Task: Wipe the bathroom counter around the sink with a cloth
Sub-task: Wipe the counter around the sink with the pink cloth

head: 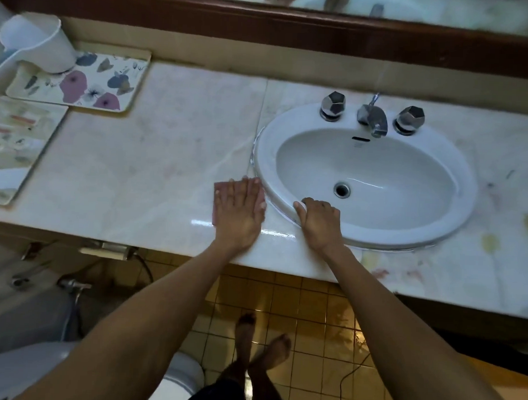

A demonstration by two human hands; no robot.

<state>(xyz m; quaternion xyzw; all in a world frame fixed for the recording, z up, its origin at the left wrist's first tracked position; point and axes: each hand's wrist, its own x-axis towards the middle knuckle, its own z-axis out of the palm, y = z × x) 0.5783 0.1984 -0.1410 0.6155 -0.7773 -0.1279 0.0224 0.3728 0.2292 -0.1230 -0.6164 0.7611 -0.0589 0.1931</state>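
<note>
Left hand [240,212] flat, fingers spread, pressing pink cloth [219,195] onto marble counter [144,165] just left of sink [264,158]. Cloth's long axis runs front-to-back, toward mirror wall. Right hand [319,221] curled, gripping sink's front rim.
</note>
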